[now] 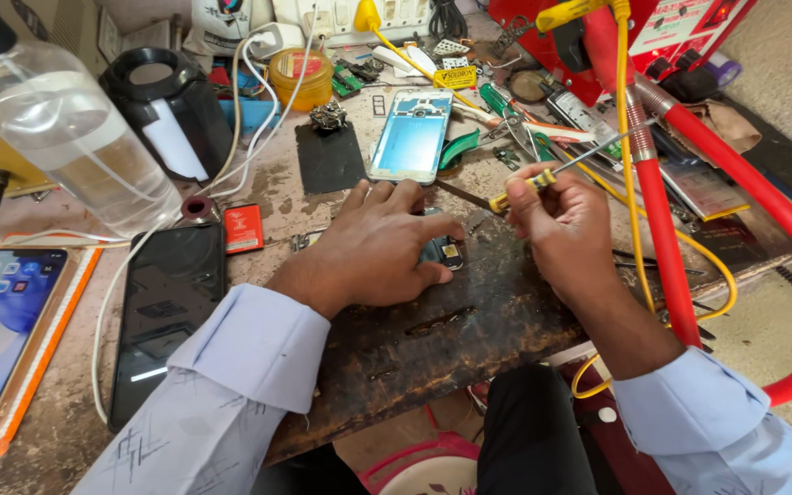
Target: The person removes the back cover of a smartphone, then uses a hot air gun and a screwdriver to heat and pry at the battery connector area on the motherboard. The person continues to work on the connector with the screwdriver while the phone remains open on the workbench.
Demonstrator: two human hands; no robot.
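**Two hands over a small phone part on the bench**

Nearest to us, our left hand (379, 246) lies flat and unclenched on a small dark phone part (445, 249), pressing it to the worn bench (433, 339); the part peeks out just beyond the fingertips. Our right hand (561, 225) sits just beside it, its grip clenched round a yellow-handled screwdriver (543, 177) whose thin shaft slants up and away from that hand.

Out past the left wrist lie a black phone (169, 312), screen dark, and a lit phone (2, 321) on an orange tray (43, 353). A red hose (662, 238) runs down just outside the right hand.

Beyond the left fingertips rest a blue-backed phone frame (412, 136) and a black pad (329, 158). Farther off, a clear plastic bottle (57, 128) holds clear liquid, a black jar (159, 105) stands open with contents we cannot make out, and a small yellow tub (301, 78) stands with its lid on.
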